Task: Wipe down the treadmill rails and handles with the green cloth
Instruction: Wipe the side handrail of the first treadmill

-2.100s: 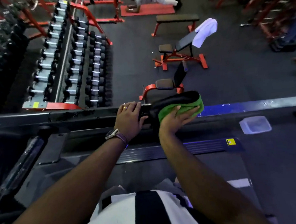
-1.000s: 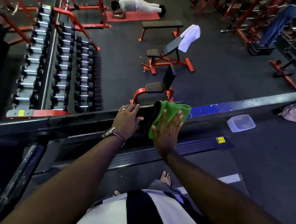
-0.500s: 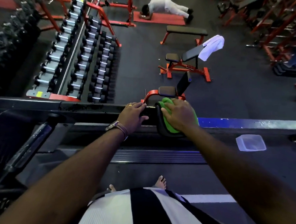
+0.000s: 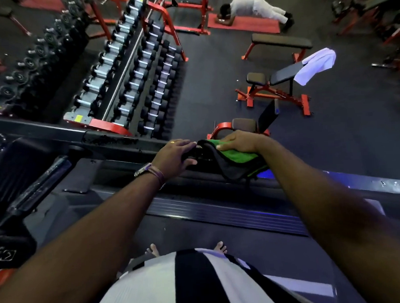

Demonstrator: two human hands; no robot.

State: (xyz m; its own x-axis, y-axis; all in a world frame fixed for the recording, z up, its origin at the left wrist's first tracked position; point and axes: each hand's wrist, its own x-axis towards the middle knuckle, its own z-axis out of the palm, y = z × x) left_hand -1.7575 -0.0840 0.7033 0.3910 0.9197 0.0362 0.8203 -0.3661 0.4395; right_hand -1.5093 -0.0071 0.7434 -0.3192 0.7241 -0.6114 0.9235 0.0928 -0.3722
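Note:
The dark treadmill rail runs across the view from the left edge to the right. My left hand, with a ring and a wristwatch, is curled round the rail near its middle. Just to its right, the green cloth with a dark underside is draped over the rail. My right hand lies on top of the cloth, fingers curled over its far edge and pressing it against the rail. The rail under the cloth is hidden.
The treadmill deck and side strip lie below, my bare feet on the belt. Beyond the rail stand dumbbell racks, red benches with a white towel, and a person on a red mat.
My right hand went from pressing the cloth flat on the rail's near side to lying over the top, with the cloth now hanging down the near side. My left hand kept its hold.

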